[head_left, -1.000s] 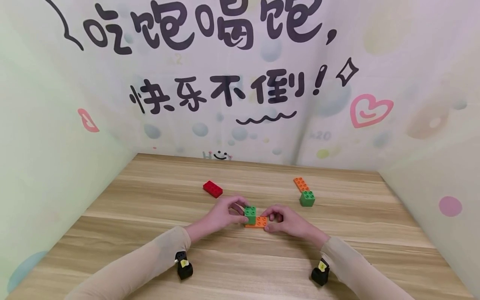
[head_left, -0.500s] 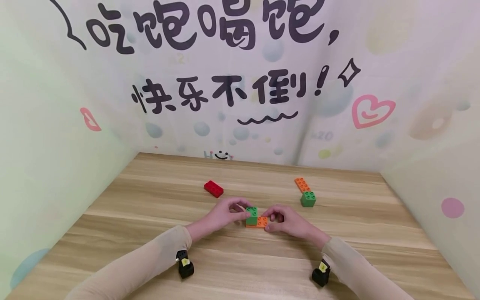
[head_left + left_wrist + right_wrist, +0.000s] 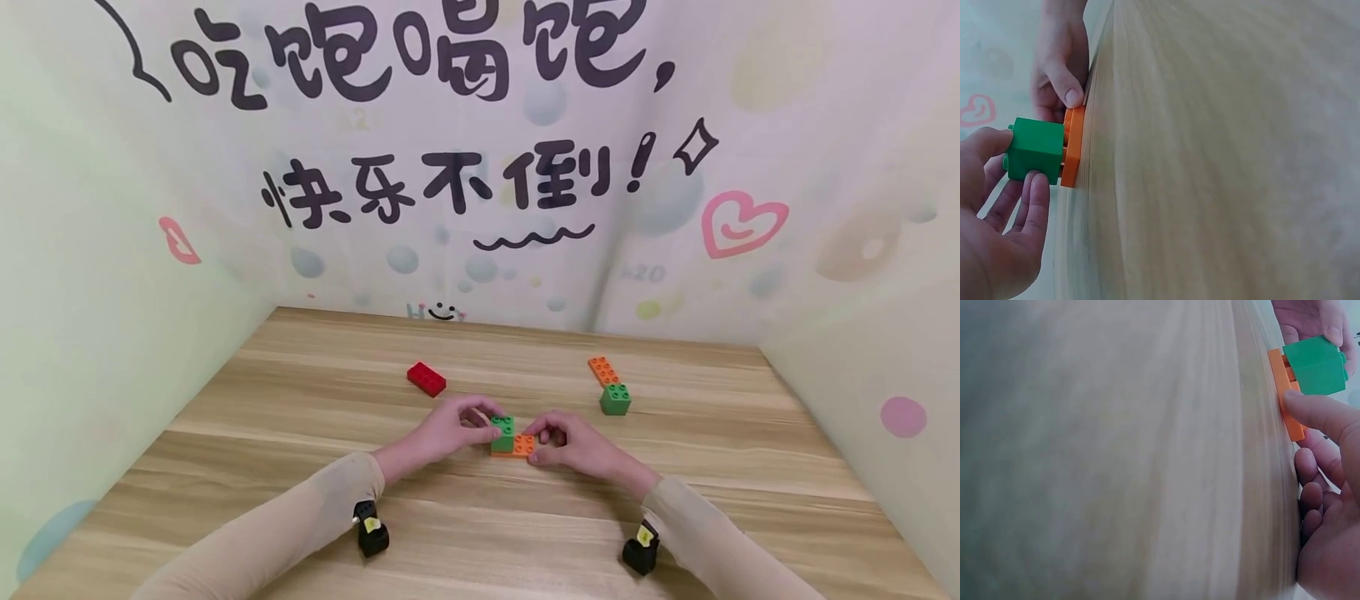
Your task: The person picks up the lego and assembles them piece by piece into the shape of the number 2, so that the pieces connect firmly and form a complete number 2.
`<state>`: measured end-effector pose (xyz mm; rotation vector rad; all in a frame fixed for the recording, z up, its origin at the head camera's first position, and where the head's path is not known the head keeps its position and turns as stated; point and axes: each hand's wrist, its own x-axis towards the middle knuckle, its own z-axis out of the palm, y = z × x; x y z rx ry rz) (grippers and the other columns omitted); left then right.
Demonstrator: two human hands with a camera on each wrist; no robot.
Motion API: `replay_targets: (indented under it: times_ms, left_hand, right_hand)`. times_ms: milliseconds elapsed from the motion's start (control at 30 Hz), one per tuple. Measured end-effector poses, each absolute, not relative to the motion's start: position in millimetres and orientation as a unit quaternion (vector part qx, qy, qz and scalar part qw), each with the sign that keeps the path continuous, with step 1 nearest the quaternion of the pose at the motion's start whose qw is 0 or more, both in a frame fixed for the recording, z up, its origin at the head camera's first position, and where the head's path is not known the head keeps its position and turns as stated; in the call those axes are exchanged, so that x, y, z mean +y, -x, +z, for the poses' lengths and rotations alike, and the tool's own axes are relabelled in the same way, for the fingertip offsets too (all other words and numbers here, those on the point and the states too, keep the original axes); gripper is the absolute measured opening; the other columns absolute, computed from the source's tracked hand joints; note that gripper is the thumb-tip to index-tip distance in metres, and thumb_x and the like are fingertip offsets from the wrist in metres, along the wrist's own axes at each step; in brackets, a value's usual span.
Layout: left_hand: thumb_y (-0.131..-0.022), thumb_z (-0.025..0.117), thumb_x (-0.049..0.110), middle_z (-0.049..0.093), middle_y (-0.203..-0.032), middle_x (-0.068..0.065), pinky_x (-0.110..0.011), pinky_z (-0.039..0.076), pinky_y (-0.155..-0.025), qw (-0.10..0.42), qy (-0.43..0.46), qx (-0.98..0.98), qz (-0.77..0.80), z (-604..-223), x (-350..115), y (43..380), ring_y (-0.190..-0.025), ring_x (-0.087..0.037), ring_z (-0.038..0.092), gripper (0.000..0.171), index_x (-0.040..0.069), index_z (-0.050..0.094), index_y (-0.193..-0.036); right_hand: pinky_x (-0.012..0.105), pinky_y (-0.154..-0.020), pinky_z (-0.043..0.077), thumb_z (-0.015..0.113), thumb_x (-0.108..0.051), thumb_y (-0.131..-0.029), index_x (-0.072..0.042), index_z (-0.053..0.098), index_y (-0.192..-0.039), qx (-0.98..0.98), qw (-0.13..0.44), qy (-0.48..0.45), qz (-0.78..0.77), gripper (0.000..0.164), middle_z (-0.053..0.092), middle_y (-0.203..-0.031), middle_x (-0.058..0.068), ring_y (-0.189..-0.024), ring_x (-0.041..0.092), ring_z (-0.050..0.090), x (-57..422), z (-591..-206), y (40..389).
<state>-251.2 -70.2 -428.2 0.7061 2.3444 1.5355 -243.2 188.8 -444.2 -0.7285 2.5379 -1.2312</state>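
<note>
My left hand [image 3: 453, 427] pinches a square green toy block [image 3: 502, 433] between thumb and fingers. Under the block lies a flat orange plate [image 3: 523, 445] with round studs, flat on the table. In the left wrist view, the green block [image 3: 1035, 150] stands over one part of the orange plate [image 3: 1073, 147], some studs showing in a narrow gap between them; whether it is pressed fully down I cannot tell. My right hand [image 3: 581, 446] pinches the plate's right end, the thumb on its near side in the right wrist view, where the plate [image 3: 1282, 387] shows edge-on.
Farther back on the wooden table [image 3: 480, 533] lies a red block [image 3: 426, 378], left of centre. At the back right, another green block [image 3: 616, 399] stands against or on the end of another orange plate [image 3: 603, 369]. Printed cloth walls [image 3: 480, 275] enclose the table behind and at both sides.
The left thumb has shifted slightly up along the green block. The right hand keeps its hold on the orange plate, and the other blocks stay where they were.
</note>
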Motion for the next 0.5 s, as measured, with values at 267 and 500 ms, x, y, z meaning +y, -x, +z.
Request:
replay_targets:
  times_ms: [267, 500]
  left_hand:
    - [-0.087, 0.077, 0.020, 0.071, -0.107, -0.003, -0.026, 0.053, -0.075, 0.120, -0.244, 0.820, 0.504, -425.1, -67.7, 253.1, -0.091, -0.014, 0.063, 0.022, 0.016, 0.071, -0.108]
    - [-0.087, 0.076, 0.018, 0.072, -0.107, -0.003, -0.026, 0.053, -0.075, 0.124, -0.242, 0.822, 0.500, -422.6, -65.3, 253.0, -0.090, -0.014, 0.062, 0.022, 0.016, 0.072, -0.108]
  right_hand:
    - [0.020, -0.066, 0.037, 0.077, -0.025, -0.086, -0.015, 0.068, -0.108, 0.865, 0.117, 0.250, -0.419, 0.027, 0.056, -0.092, 0.003, -0.075, 0.009, 0.044, 189.4, -446.8, 245.1]
    - [0.020, -0.066, 0.037, 0.077, -0.026, -0.086, -0.015, 0.068, -0.108, 0.865, 0.121, 0.247, -0.420, 0.027, 0.056, -0.093, 0.004, -0.076, 0.010, 0.044, 190.8, -446.7, 246.0]
